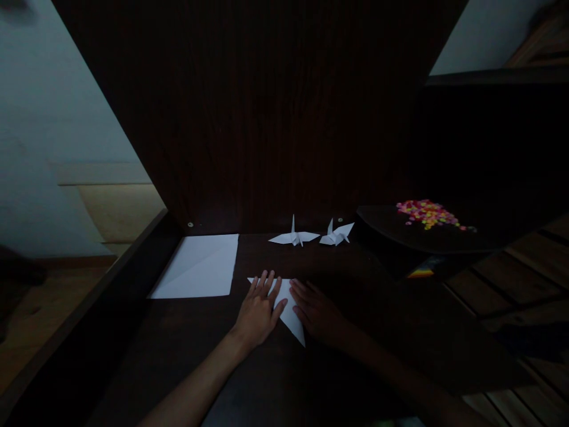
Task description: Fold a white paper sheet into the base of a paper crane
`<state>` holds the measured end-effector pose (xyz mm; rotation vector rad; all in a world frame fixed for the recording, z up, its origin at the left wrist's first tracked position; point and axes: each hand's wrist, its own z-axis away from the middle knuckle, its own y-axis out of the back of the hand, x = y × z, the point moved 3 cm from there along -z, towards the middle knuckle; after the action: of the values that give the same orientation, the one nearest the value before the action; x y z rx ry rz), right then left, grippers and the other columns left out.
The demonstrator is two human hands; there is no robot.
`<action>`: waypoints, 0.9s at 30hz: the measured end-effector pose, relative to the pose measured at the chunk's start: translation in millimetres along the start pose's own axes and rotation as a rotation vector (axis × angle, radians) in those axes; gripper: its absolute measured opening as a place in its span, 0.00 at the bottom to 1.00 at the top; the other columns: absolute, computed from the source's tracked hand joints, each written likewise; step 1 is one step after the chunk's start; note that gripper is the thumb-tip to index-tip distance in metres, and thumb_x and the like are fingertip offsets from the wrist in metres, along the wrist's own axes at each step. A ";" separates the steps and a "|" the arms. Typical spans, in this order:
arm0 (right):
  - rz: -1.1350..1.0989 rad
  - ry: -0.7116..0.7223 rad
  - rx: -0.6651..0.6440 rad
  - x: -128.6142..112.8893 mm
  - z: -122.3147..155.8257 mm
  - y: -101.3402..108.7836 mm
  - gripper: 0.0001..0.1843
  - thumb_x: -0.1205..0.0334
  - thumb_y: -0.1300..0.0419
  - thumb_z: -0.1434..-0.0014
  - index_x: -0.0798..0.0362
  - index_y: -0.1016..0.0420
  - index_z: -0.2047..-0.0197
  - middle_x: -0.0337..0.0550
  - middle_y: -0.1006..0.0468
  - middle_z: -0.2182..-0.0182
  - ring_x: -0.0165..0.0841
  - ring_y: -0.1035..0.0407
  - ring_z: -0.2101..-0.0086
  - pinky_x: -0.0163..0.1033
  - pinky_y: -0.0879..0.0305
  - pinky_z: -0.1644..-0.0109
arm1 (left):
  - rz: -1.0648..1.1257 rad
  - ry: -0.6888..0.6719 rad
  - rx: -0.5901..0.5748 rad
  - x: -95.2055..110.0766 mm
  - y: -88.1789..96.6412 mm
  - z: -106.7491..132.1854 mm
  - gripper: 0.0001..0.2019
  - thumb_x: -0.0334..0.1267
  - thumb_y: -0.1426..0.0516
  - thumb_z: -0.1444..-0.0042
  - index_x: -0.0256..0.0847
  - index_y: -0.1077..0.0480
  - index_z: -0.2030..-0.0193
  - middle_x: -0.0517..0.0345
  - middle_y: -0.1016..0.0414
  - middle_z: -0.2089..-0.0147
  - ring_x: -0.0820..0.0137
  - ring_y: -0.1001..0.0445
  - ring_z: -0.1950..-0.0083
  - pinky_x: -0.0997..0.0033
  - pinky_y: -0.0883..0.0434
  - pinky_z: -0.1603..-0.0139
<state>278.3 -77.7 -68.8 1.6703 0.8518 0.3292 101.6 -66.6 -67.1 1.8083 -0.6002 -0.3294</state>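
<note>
- Left hand (pixel 258 311) flat and palm down on a folded paper triangle (pixel 294 325), fingers a little spread and stretched toward the back of the desk (pixel 382 314); pressing only, nothing pinched.
- Right hand (pixel 317 311) just beside it, also flat and open, fingertips resting on the right edge of the same triangle; no pinch here either.
- Hands close together over the paper; hard to tell in the dim light whether the thumbs touch.
- Triangle white, lying flat near the front middle of the dark wooden desk, its long point toward the person and showing between the two hands, one corner peeking out left of the left fingers.
- Left of the hands, a white sheet of paper (pixel 200 267) lying flat near the left edge of the desk, marked by a faint slanting crease, apart from the triangle.
- Behind the hands, two paper cranes (pixel 294 237) (pixel 336 234) standing side by side at the foot of the dark back panel (pixel 275 118), wings spread, wingtips near each other.
- To the right, a dark tray (pixel 391 234) sitting higher than the desk top, with a heap of small pink and yellow beads (pixel 427 214) on it, well apart from both hands.
</note>
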 end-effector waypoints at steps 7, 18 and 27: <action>0.040 -0.007 -0.093 8.8 -4.9 5.7 0.29 0.57 0.53 0.32 0.59 0.47 0.31 0.55 0.44 0.33 0.42 0.51 0.34 0.58 0.53 0.32 | 0.048 -0.063 -0.028 1.1 6.7 2.1 0.26 0.47 0.56 0.31 0.38 0.46 0.31 0.48 0.42 0.31 0.57 0.45 0.30 0.49 0.42 0.33; -0.098 -0.011 -0.305 15.5 -2.4 17.8 0.60 0.26 0.45 0.51 0.54 0.59 0.28 0.54 0.59 0.29 0.54 0.71 0.32 0.65 0.67 0.32 | 0.021 0.030 -0.053 -11.1 8.5 3.8 0.32 0.56 0.54 0.35 0.39 0.45 0.31 0.48 0.42 0.31 0.51 0.46 0.30 0.46 0.40 0.34; -0.070 0.023 -0.242 12.0 1.4 18.7 0.60 0.25 0.49 0.50 0.60 0.56 0.29 0.59 0.54 0.31 0.52 0.65 0.32 0.63 0.65 0.31 | 0.006 0.049 -0.029 -17.0 3.5 4.7 0.34 0.58 0.53 0.36 0.35 0.44 0.31 0.44 0.42 0.31 0.50 0.46 0.30 0.47 0.37 0.36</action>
<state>294.2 -71.6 -54.5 1.4117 0.8499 0.3886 84.3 -61.8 -66.5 1.7811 -0.5640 -0.2880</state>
